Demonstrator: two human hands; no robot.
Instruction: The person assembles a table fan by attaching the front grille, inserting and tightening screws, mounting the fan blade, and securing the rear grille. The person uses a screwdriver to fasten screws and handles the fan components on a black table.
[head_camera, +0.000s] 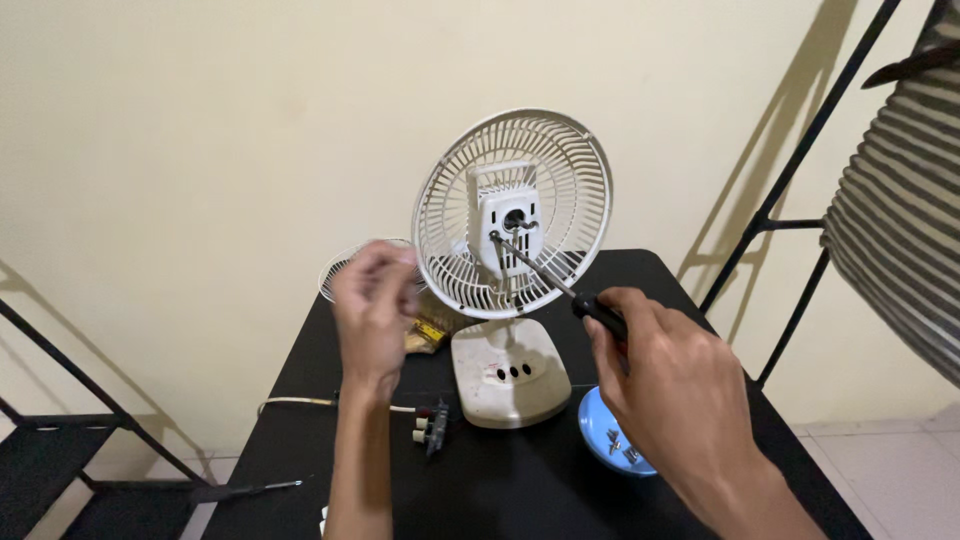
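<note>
A white desk fan (512, 215) stands on a black table (500, 490), its rear grille facing me with no blade fitted. My right hand (665, 385) grips a black-handled screwdriver (545, 270), whose tip touches the motor housing at the grille's centre. My left hand (372, 305) is raised to the left of the fan, fingers pinched together; whether it holds something small I cannot tell. The fan's cream base (510, 372) sits between my two hands.
A blue dish (600, 432) with screws lies by the base on the right. A loose switch block with wires (432, 425) sits left of the base. Another grille (338, 272) leans behind my left hand. Black metal frames stand on both sides.
</note>
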